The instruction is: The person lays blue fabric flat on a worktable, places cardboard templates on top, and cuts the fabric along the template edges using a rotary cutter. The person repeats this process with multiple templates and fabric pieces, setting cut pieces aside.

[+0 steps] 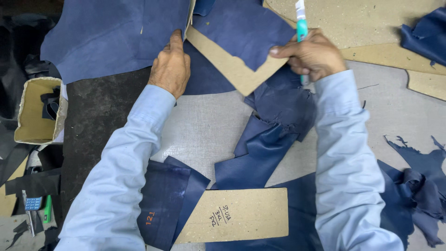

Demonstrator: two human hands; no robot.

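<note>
Right hand (312, 55) grip closed on teal knife (302, 29) | left hand (170, 65) flat on blue leather (116, 32) | cardboard pattern (232, 69) between

A grey worktable (213, 125) fills the view, with a dark mat (100, 109) at its left. Even light falls from above — shadows are soft. At the left edge stands an open box (35, 109) — clutter lies below it.
</note>
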